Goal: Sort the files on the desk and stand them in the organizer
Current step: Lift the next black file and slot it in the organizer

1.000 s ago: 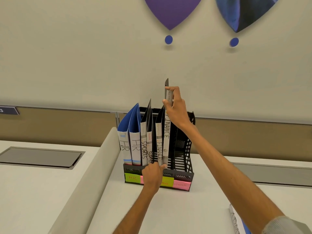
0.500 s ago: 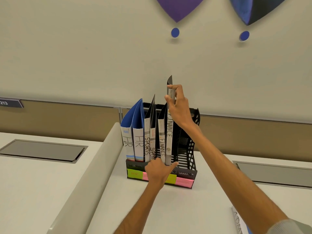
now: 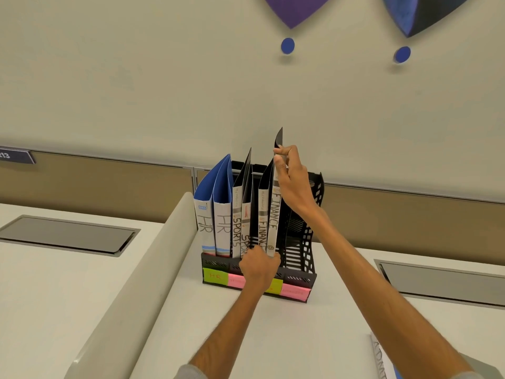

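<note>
Standing FINANCE file (image 3: 273, 222) in organizer (image 3: 299, 277), right hand (image 3: 293, 184) pinching its top, left hand (image 3: 258, 270) gripping its foot.

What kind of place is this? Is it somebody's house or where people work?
Probably an office. The organizer holds work papers, an HR file and a FINANCE file among them; it stands on a plain desk, and a numbered sign hangs at the far left.

Organizer (image 3: 303, 242): black perforated plastic (matt); files (image 3: 222, 228) of smooth card; desk (image 3: 273, 337) matt laminate.
</note>
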